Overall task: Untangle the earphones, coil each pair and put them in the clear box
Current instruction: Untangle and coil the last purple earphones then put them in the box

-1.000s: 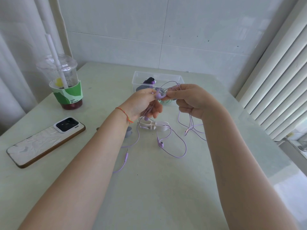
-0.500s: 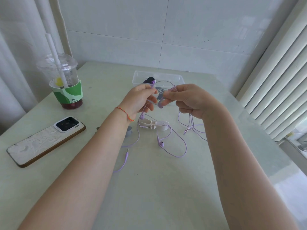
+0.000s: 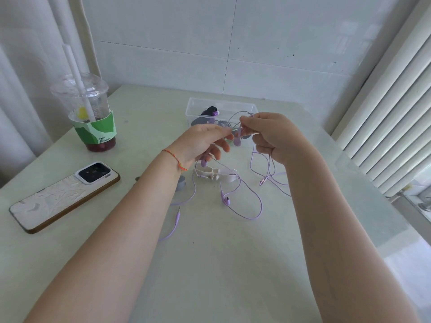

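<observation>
Purple wired earphones (image 3: 245,199) are tangled, partly lifted and partly trailing on the table. My left hand (image 3: 203,143) pinches a stretch of the purple cord, with an earbud hanging under its fingers. Just to its right, my right hand (image 3: 272,134) pinches the cord near another dangling purple earbud (image 3: 237,141). A third earbud (image 3: 225,199) and the jack plug (image 3: 177,216) lie on the table. The clear box (image 3: 198,107) stands behind my hands with dark and purple earphones inside. White earphones (image 3: 217,174) lie under my left hand.
A plastic drink cup (image 3: 91,115) with a straw stands at the back left. A phone (image 3: 65,194) lies face down at the left. The table (image 3: 210,264) meets a tiled wall behind and a window blind (image 3: 391,117) on the right.
My hands have drawn slightly apart. My right hand has lifted its bit of cord a little higher, so the earbud now dangles between the two hands.
</observation>
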